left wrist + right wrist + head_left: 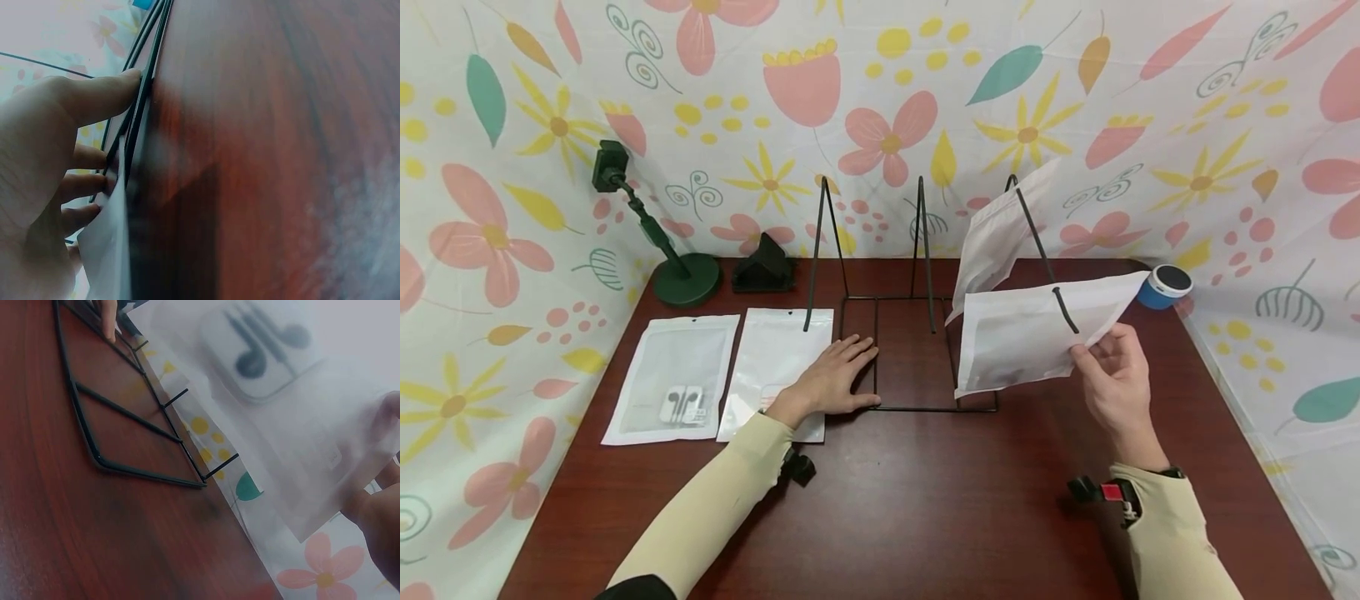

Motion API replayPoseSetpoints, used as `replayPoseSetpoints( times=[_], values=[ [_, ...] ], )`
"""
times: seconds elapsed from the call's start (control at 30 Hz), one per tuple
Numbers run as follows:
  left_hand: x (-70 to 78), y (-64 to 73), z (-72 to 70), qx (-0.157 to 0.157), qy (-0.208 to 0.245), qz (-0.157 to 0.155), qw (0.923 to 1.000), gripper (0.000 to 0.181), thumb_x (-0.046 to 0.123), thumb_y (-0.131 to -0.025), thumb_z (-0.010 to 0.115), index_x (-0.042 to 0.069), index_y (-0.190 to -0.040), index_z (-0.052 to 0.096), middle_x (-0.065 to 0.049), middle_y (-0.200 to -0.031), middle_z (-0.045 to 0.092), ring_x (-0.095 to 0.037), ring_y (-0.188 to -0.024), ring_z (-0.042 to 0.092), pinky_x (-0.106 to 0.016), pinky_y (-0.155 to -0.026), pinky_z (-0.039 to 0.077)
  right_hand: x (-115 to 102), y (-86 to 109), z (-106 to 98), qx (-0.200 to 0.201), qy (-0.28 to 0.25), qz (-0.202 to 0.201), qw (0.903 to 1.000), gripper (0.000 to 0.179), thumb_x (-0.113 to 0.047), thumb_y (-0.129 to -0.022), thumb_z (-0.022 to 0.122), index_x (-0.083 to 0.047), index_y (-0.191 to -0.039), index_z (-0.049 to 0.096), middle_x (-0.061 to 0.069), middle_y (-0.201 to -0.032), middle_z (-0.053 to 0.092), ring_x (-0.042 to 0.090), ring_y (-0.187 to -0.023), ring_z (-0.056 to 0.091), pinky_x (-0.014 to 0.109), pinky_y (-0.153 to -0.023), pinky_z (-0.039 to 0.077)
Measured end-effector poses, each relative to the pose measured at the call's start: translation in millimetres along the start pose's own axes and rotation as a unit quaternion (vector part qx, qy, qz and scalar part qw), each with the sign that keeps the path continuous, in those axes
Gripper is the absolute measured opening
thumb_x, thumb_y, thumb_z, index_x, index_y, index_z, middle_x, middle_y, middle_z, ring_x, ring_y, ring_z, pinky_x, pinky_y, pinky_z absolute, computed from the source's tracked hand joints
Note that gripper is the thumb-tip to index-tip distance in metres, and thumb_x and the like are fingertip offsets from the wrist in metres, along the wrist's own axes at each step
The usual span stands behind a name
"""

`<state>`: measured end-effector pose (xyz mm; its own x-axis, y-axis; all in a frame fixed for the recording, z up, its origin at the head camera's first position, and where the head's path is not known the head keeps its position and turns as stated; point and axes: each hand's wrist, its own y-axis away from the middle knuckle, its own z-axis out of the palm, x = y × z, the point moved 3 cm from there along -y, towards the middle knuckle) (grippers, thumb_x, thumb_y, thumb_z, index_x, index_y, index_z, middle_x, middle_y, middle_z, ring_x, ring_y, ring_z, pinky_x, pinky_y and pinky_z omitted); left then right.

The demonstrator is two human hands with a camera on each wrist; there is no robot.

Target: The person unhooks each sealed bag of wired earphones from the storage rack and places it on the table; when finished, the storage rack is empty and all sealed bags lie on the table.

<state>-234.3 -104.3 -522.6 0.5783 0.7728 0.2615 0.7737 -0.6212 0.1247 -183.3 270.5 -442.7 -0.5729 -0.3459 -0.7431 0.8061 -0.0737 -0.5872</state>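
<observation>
A black wire display rack (917,409) with three slanted prongs stands on the table. My left hand (831,379) rests on the left side of its base, fingers spread and thumb along the front wire. On the right, my right hand (1116,387) pinches the lower right corner of a white zip pouch (1015,337), whose top is at the tip of the right prong. The right wrist view shows earphones in a clear case (265,356) through the pouch's translucent side. Farther back on that prong hangs another white pouch (992,246).
Two more white pouches lie flat at the left: one with an earphone case inside (681,406), the other pouch (786,350) partly under my left wrist. Behind them stand a green stand (687,279) and a black holder (763,267). A blue round container (1165,287) is at the back right.
</observation>
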Motion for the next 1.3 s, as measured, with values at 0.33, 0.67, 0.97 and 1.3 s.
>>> replayPoseSetpoints(
  times=[0.33, 0.67, 0.97, 1.3],
  values=[
    [1.6, 0.5, 0.5, 0.000, 0.002, -0.006, 1.0000, 0.087, 0.063, -0.090, 0.056, 0.013, -0.155, 0.028, -0.006, -0.162, 0.022, -0.028, -0.151, 0.013, -0.045, -0.122, 0.013, -4.5, 5.2, -0.6, -0.002, 0.003, 0.003, 1.0000, 0.038, 0.031, -0.084, 0.042, 0.015, -0.119, 0.047, 0.020, -0.118, 0.063, 0.026, -0.105, 0.065, 0.030, -0.087, 0.056],
    [1.7, -0.2, -2.9, -0.001, -0.007, -0.007, 1.0000, 0.087, 0.063, -0.089, 0.056, 0.013, -0.155, 0.028, -0.006, -0.162, 0.023, -0.029, -0.151, 0.015, -0.045, -0.122, 0.015, -9.9, 5.2, 2.4, -0.016, -0.002, -0.001, 0.9999, 0.037, 0.026, -0.087, 0.047, 0.017, -0.122, 0.045, 0.022, -0.119, 0.060, 0.028, -0.107, 0.064, 0.030, -0.082, 0.056],
    [1.5, 0.1, -3.6, -0.001, -0.004, -0.004, 1.0000, 0.088, 0.064, -0.089, 0.056, 0.013, -0.155, 0.029, -0.007, -0.162, 0.023, -0.029, -0.150, 0.015, -0.045, -0.122, 0.015, -13.8, 6.8, 1.7, -0.023, 0.019, -0.002, 0.9995, 0.037, 0.026, -0.086, 0.048, 0.017, -0.121, 0.045, 0.021, -0.119, 0.061, 0.027, -0.107, 0.064, 0.028, -0.083, 0.056],
    [2.6, -0.3, -4.5, -0.002, -0.004, -0.005, 1.0000, 0.087, 0.063, -0.089, 0.056, 0.013, -0.154, 0.029, -0.007, -0.162, 0.023, -0.029, -0.150, 0.015, -0.045, -0.122, 0.015, -17.4, 13.0, 0.9, -0.022, 0.019, -0.005, 0.9996, 0.036, 0.021, -0.087, 0.054, 0.017, -0.122, 0.045, 0.021, -0.117, 0.060, 0.027, -0.107, 0.063, 0.028, -0.081, 0.055]
  ],
)
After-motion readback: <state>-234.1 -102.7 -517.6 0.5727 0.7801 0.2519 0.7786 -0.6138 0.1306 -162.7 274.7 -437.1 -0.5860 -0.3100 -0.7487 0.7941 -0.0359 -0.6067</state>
